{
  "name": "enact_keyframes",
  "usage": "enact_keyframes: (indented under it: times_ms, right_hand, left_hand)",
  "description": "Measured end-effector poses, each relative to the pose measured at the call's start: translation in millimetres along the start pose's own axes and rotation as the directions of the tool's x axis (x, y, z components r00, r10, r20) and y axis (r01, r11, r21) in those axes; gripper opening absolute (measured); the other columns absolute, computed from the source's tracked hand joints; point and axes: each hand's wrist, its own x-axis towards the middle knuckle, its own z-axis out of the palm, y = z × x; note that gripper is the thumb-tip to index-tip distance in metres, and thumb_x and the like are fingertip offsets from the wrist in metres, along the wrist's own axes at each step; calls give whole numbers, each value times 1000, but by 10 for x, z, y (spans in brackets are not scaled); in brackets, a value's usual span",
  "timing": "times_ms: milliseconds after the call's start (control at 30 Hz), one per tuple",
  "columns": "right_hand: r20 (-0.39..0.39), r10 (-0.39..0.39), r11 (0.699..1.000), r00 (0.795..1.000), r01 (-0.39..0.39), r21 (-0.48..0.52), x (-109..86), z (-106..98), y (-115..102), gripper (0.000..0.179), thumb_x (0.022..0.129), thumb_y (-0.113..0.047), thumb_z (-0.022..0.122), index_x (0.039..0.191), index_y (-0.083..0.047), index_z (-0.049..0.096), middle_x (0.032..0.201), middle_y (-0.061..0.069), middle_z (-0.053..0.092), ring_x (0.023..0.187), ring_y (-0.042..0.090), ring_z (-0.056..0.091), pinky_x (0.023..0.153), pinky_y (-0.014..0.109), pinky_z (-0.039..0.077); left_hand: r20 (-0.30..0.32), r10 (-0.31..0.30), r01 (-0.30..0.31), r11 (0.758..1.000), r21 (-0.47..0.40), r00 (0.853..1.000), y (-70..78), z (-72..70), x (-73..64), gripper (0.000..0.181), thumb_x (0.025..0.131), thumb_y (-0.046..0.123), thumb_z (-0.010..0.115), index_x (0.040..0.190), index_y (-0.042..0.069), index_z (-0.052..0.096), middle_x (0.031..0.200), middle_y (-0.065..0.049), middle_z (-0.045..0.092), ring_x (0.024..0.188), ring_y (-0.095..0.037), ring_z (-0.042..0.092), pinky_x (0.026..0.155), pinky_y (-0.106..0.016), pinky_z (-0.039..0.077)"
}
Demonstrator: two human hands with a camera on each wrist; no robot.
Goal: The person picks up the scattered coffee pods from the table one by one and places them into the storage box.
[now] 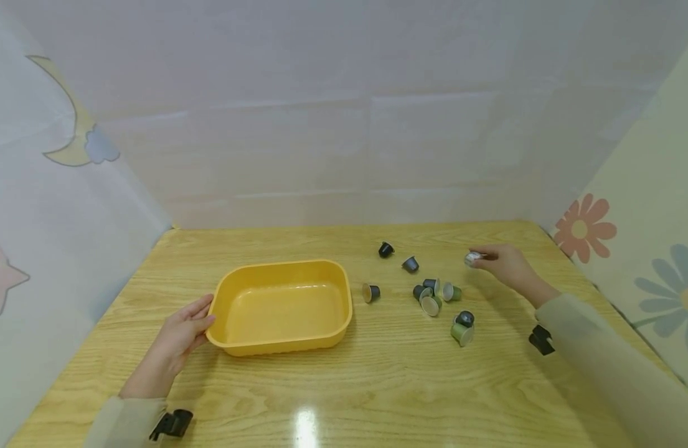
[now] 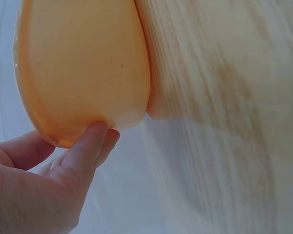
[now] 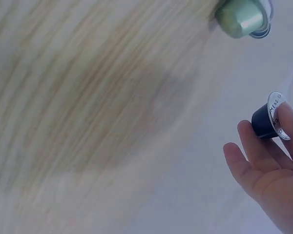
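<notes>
1. Yellow basin point(image 1: 276, 343), standing on the wooden table point(image 1: 388, 392) to the left of the capsules. I look into it from above; its glossy inner floor is in sight, and the capsules on the table all lie outside its right wall.
2. My left hand point(image 1: 178, 333), pinching the basin's left rim between thumb and fingers.
3. My right hand point(image 1: 506, 267), holding the silver-lidded capsule point(image 1: 471, 259) between thumb and fingers, apart from the others and beyond them on the right.
4. Loose capsules, scattered between basin and right hand: a tan-lidded capsule point(image 1: 371, 292) nearest the basin, a black capsule point(image 1: 385, 249) and a slate capsule point(image 1: 410, 265) farther back, a tight cluster in the middle, and, nearest me, a dark capsule point(image 1: 465, 318) touching a green capsule point(image 1: 461, 335).
5. Left wrist view: discloses small dark specks on the basin's wall, too fine to make out from my head.
6. Right wrist view: reveals the held capsule's dark body and lettering, including "MENG", on its lid, with my thumb against that lid; the head view shows chiefly the silver face.
</notes>
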Motion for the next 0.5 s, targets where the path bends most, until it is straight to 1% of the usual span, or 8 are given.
enact_keyframes:
  times_ms: [167,333,500]
  right_hand:
    - [-10,-16,1000,1000,17,5,-52,7,-161,48,105,-17,56,142,12,47,138,37,51,120,51,56,92,55,53]
    - [-18,-36,999,999,36,16,-91,51,-288,46,103,-12,58,141,12,50,139,36,51,121,50,56,91,54,54]
    - [-16,-50,998,999,50,24,-132,90,-419,45,102,-10,58,141,11,50,138,34,53,121,48,57,92,53,54]
  left_hand:
    - [-3,0,0,1000,-5,1000,-3,1,-5,62,108,2,38,160,1,4,165,-19,5,148,-35,15,86,-14,52]
    - [-2,4,-4,1000,5,1000,-7,2,-5,62,108,2,38,160,1,4,165,-19,5,148,-34,16,88,-15,52]
    - [0,7,-7,1000,14,1000,-4,4,9,62,108,3,39,160,0,4,165,-21,6,147,-33,18,87,-14,52]
